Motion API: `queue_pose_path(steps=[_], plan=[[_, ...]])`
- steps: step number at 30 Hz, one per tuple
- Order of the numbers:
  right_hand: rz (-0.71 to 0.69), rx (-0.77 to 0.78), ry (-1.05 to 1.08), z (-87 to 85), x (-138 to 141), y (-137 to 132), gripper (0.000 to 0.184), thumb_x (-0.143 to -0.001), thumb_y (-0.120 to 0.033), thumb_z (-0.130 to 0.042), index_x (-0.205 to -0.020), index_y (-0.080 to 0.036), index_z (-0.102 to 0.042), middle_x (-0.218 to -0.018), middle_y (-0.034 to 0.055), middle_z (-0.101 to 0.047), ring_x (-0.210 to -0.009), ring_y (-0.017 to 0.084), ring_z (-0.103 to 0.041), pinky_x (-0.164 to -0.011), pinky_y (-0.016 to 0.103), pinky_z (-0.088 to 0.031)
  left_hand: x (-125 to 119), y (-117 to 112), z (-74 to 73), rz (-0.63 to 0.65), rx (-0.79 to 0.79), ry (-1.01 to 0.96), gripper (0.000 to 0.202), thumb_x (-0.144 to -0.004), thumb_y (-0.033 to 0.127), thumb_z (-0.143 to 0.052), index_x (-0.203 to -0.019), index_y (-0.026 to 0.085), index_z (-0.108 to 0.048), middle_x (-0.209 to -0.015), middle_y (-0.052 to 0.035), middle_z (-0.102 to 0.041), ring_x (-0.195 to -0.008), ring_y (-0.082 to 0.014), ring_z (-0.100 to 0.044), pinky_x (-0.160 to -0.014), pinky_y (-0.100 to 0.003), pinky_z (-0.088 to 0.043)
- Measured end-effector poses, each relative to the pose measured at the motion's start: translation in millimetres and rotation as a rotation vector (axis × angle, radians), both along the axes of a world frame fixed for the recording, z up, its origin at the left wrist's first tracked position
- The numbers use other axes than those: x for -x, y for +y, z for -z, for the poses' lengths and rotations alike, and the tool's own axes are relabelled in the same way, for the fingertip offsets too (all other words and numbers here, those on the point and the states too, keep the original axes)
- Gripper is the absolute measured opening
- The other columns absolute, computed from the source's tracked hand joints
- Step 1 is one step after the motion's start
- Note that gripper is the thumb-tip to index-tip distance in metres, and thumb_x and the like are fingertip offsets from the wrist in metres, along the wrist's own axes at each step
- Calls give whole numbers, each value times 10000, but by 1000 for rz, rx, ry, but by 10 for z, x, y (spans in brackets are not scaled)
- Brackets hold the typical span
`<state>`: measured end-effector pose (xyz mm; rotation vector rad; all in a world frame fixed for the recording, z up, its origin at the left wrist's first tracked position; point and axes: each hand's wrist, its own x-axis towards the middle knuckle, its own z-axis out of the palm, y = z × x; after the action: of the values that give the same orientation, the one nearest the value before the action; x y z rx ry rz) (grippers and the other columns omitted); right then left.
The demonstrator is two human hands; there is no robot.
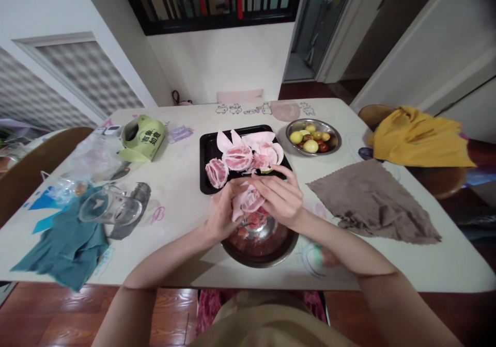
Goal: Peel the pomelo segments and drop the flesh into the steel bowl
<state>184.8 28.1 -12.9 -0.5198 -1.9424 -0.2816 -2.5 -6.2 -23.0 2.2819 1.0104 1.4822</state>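
Observation:
Both hands hold one pink pomelo segment [248, 201] over a steel bowl [260, 254] at the table's near edge. My left hand [221, 214] grips the segment from the left with curled fingers. From the right, my right hand [282, 194] pinches its membrane. Pink flesh pieces [253, 222] lie in the bowl beneath. Just beyond the hands a black tray [206, 151] carries peeled pomelo segments [237, 157] and pale pink peel [259, 139].
A steel dish of small green and brown fruits [313, 136] sits behind the tray on the right. A brown cloth [370, 202] lies right, a yellow cloth [416, 136] on a chair. At left: glass blender jar [110, 208], teal cloth [67, 246], green pouch [142, 138], plastic bags [91, 157].

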Motion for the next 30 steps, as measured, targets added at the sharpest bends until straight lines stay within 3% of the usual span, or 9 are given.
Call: queue_pose_path(steps=[2,7,11,16,20,24,28,30], plan=[[-17,40,31,-33,0,21,282,-980,-171,-592,-1239,-211,-698,-974,40,-809,-848,185,-773,-1140,524,-502,21,32,27,4,-3,-19,366,-855,225,-645,-1199,220,-519,-1198,-114,-703,-992,-221,-724,-761,-301,-581],[-25,70,-44,-56,-22,59,311,-986,-170,-568,-1275,-207,-679,-1157,76,-786,-1051,206,-760,-1124,493,-510,72,84,57,-97,38,-28,346,-859,213,-661,-1181,211,-534,-1187,-119,-713,-997,-224,-733,-740,-304,-585],[-14,1,9,-22,-28,41,267,-1007,-201,-539,-1213,-203,-708,-1060,74,-807,-974,206,-779,-1073,476,-542,60,89,112,-88,-111,31,263,-899,208,-669,-1135,199,-552,-1198,-135,-727,-958,-204,-745,-697,-271,-572],[-3,69,41,-43,-38,-5,315,-985,-123,-511,-1212,-241,-694,-1080,34,-807,-956,191,-784,-1101,487,-504,55,112,177,-52,-259,29,255,-934,184,-659,-1171,191,-564,-1279,-161,-711,-1098,-227,-736,-798,-306,-603],[-3,31,-8,-83,-50,22,315,-994,-145,-520,-1262,-217,-671,-1150,47,-790,-1055,190,-764,-1090,450,-516,79,118,131,-28,-213,-30,323,-925,193,-685,-1219,208,-550,-1313,-146,-706,-1133,-225,-730,-827,-330,-617],[38,-67,-80,-109,-80,34,345,-1005,-154,-498,-1304,-202,-662,-1181,75,-778,-1114,203,-742,-962,396,-604,103,106,104,-78,-202,-41,422,-942,243,-684,-1339,258,-540,-1298,-101,-726,-1146,-245,-733,-851,-378,-642],[72,-121,-152,-138,-125,-36,309,-1025,-148,-471,-1228,-169,-703,-1123,93,-792,-1096,195,-743,-920,352,-632,116,84,198,-38,-257,-17,389,-979,274,-639,-1360,267,-560,-1350,-104,-703,-1169,-237,-726,-817,-343,-650],[45,-114,-126,-146,-129,-57,284,-1015,-141,-498,-1198,-148,-715,-1086,107,-798,-1068,198,-751,-905,342,-635,117,73,248,-4,-123,-38,321,-982,322,-643,-1295,260,-605,-1341,-101,-709,-1187,-237,-719,-841,-338,-644]])
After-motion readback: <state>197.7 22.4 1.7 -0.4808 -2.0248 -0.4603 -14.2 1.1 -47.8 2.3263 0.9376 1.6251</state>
